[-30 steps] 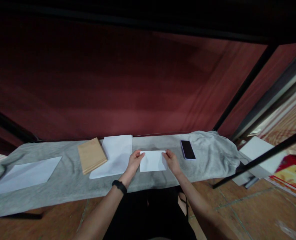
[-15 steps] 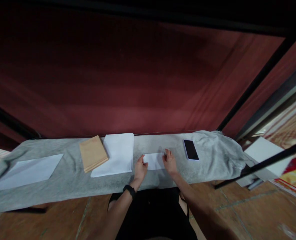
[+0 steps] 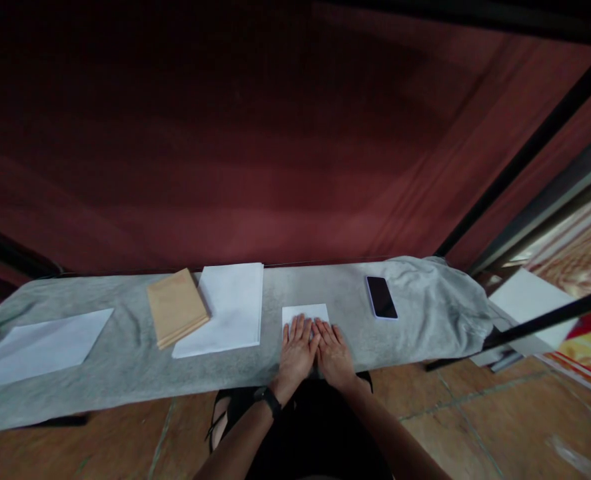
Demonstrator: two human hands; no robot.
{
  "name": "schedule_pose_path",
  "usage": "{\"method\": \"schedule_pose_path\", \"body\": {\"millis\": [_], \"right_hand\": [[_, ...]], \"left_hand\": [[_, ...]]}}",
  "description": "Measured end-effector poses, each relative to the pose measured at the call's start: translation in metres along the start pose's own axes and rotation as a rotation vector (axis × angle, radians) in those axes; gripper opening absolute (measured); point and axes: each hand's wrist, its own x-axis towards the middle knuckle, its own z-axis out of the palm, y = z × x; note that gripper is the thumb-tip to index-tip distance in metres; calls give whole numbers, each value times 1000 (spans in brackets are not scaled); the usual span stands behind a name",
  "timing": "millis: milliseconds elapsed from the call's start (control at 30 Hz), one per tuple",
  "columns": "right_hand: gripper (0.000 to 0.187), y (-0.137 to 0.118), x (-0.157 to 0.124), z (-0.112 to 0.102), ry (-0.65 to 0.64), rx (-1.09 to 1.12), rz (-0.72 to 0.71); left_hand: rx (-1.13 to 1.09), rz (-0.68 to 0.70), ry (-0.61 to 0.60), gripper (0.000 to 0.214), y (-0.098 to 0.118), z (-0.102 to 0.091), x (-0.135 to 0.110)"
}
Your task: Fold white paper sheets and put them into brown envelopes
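Resting flat on white paper, left hand and right hand, grip unfurled, clasping nothing, brown stack overlapping sheets

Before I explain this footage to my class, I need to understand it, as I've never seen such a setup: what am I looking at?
There is no machine here, just a person's bare hands. The camera is worn on the head, looking forward and down, so you see roughly what the wearer sees. The left hand, with a black band on its wrist, and the right hand lie flat on a small white paper; they press or rest rather than grip. Beneath is a grey cloth. To the right lies a phone; to the left, a stack of white sheets, partly overlapped by a brown stack, and farther left more white paper.
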Motion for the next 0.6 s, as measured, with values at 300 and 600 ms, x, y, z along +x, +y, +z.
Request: {"method": "schedule_pose_path", "body": {"millis": [300, 600], "right_hand": [[53, 6, -12, 14, 100, -34, 129], [56, 5, -13, 12, 42, -22, 134]], "left_hand": [[85, -108, 4, 62, -23, 5, 7], [-62, 163, -117, 53, 16, 11, 38]]}}
